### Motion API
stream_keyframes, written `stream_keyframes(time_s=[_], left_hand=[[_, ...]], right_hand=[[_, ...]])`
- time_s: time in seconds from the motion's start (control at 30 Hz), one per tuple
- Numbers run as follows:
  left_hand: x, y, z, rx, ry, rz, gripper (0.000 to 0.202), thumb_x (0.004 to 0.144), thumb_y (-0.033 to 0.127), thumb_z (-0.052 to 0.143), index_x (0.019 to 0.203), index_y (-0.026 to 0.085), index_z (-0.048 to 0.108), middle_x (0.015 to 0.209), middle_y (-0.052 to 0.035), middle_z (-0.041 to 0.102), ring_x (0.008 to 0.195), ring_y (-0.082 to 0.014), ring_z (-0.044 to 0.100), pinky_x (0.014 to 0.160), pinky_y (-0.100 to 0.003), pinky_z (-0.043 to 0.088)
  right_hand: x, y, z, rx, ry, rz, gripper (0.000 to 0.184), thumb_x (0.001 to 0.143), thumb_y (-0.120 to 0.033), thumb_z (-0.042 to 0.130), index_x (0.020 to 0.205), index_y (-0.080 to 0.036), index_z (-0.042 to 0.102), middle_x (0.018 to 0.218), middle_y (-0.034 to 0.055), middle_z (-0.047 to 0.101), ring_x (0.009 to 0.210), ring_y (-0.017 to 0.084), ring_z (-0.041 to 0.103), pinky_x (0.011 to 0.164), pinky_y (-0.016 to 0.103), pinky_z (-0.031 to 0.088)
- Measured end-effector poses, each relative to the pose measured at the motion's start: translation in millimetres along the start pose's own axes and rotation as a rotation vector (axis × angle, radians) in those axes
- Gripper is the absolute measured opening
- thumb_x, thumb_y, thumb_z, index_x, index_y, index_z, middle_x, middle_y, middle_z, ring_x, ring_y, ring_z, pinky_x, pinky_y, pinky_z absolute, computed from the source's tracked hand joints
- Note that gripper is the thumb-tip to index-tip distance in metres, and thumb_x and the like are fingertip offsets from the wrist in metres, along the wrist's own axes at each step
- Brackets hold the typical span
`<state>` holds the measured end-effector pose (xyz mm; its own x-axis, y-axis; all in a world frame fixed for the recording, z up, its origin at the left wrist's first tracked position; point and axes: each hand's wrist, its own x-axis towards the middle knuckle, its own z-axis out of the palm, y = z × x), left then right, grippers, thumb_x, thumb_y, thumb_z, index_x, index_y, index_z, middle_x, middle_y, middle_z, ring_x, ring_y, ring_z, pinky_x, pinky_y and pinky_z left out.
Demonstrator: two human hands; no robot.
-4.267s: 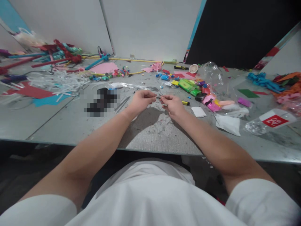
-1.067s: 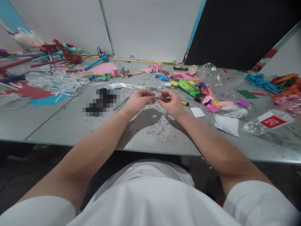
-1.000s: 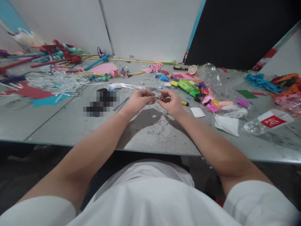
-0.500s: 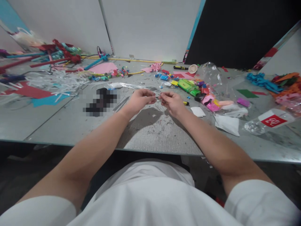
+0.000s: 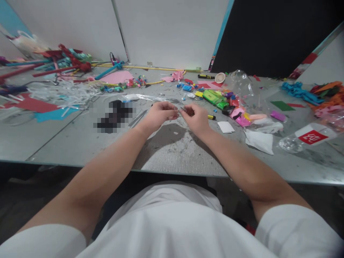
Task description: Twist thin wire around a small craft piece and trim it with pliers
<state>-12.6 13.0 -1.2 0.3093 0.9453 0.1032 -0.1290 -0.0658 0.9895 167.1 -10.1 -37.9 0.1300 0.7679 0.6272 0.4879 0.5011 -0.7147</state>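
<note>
Over the middle of the table, my left hand is closed in a pinch, thumb against fingers. My right hand faces it, also pinching, with its fingertips almost touching those of the left. Between them shows a thin, silvery, wire-like piece; it is small and partly hidden by the fingers. Just behind the hands lie clear shiny strips on the table. A yellow and black tool handle rests right beside my right hand.
The grey table carries packs of coloured clay, a folded white paper, a white packet and a plastic bottle on the right. White strips and blue paper lie left. A blurred-out dark object sits left of my hands.
My right hand has turned slightly and its fingers have curled in closer to the left fingertips. My left hand stays nearly in place, still pinching.
</note>
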Motion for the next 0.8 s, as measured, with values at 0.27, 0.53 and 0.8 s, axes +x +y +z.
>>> stream_keyframes(time_s=[0.27, 0.53, 0.8], left_hand=[[-0.6, 1.3, -0.3, 0.009, -0.006, 0.020, 0.018, 0.072, 0.005, 0.083, 0.073, 0.015, 0.068, 0.067, 0.0005, 0.068, 0.064, -0.0108, 0.067, 0.076, -0.030, 0.058], [-0.5, 2.7, -0.4, -0.011, -0.019, 0.026, 0.018, 0.073, 0.002, 0.082, 0.073, 0.014, 0.069, 0.066, 0.0000, 0.069, 0.062, -0.0109, 0.068, 0.074, -0.029, 0.057], [-1.9, 6.3, -1.2, 0.001, -0.024, 0.018, 0.020, 0.073, 0.003, 0.085, 0.075, 0.014, 0.069, 0.068, 0.0005, 0.070, 0.064, -0.0115, 0.070, 0.076, -0.030, 0.058]], right_hand=[[-1.1, -3.1, -2.1, -0.076, 0.026, -0.092, 0.026, 0.093, -0.048, 0.070, 0.080, -0.026, 0.073, 0.078, 0.0046, 0.071, 0.078, 0.023, 0.063, 0.083, 0.042, 0.053], [-3.3, -2.5, 2.9, 0.123, 0.001, 0.085, 0.038, 0.094, -0.062, 0.067, 0.085, -0.025, 0.073, 0.077, 0.0035, 0.072, 0.073, 0.021, 0.066, 0.076, 0.040, 0.054], [4.2, 1.4, 4.8, 0.476, -0.092, 0.378, 0.046, 0.080, -0.070, 0.079, 0.085, -0.025, 0.072, 0.088, 0.0046, 0.078, 0.077, 0.018, 0.069, 0.062, 0.030, 0.054]])
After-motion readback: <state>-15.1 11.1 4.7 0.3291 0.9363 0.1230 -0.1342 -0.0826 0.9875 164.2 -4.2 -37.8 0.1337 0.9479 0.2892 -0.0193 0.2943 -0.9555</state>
